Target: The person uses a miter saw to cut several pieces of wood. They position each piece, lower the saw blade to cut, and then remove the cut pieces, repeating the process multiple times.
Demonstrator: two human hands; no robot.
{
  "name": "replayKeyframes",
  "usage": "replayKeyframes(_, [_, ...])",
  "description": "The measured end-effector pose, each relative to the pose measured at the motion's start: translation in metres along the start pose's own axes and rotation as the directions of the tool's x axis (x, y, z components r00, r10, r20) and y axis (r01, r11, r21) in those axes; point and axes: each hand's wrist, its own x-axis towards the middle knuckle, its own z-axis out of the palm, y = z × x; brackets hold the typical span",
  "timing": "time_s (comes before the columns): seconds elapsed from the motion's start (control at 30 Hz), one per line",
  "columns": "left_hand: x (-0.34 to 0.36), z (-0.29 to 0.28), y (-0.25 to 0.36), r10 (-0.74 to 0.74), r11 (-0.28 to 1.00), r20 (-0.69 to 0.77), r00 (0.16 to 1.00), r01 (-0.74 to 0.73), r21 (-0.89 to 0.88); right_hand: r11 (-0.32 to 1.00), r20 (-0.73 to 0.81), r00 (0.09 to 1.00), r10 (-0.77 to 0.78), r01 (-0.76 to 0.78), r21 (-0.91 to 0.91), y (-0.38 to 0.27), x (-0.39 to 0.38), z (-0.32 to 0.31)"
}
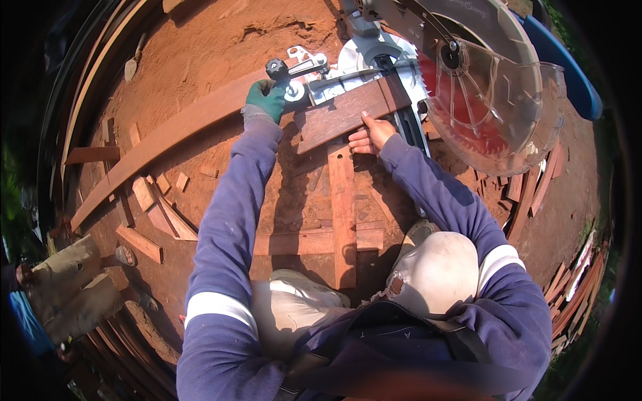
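A reddish-brown board point(348, 113) lies tilted against the fence of a mitre saw point(374, 50). My bare right hand point(374, 136) grips the board's near edge, thumb on top and fingers curled beneath. To the left, my left hand point(265, 101), in a green glove, is closed at the saw's clamp point(294, 90), just below its black knob point(276, 68); the glove partly hides the grip. Right of the board, the toothed saw blade point(461, 107) shows red through a clear round guard point(542, 100).
A long plank point(167, 140) stretches left from the saw. An upright timber point(342, 220) crosses a flat one point(301, 242) between my knees. Offcuts point(154, 204) litter the reddish ground at left, and stacked wood strips point(578, 294) lie at far right. Part of another person point(30, 307) shows at the left edge.
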Motion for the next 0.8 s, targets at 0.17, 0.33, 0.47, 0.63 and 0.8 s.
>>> replayKeyframes(0.17, [-0.046, -0.019, -0.026, -0.223, 0.846, 0.242, 0.944, 0.064, 0.529, 0.990, -0.007, 0.999, -0.052, 0.053, 0.132, -0.005, 0.008, 0.005])
replayKeyframes(0.33, [-0.052, 0.001, -0.058, -0.211, 0.912, 0.399, 0.892, 0.033, 0.408, 0.998, -0.017, 0.999, -0.050, 0.050, -0.028, -0.011, 0.025, 0.004])
replayKeyframes(0.47, [-0.054, 0.008, -0.071, -0.129, 0.964, 0.374, 0.919, 0.027, 0.265, 0.999, 0.003, 0.999, -0.042, 0.042, 0.011, -0.009, 0.029, -0.002])
replayKeyframes(0.63, [-0.048, 0.003, -0.074, -0.198, 0.948, 0.441, 0.876, 0.057, 0.312, 0.987, -0.012, 0.999, -0.031, 0.029, -0.157, -0.013, 0.023, -0.007])
replayKeyframes(0.8, [-0.019, -0.010, -0.079, -0.277, 0.961, 0.392, 0.877, 0.244, 0.133, 0.868, 0.084, 0.981, -0.176, 0.195, -0.456, -0.004, -0.018, -0.010])
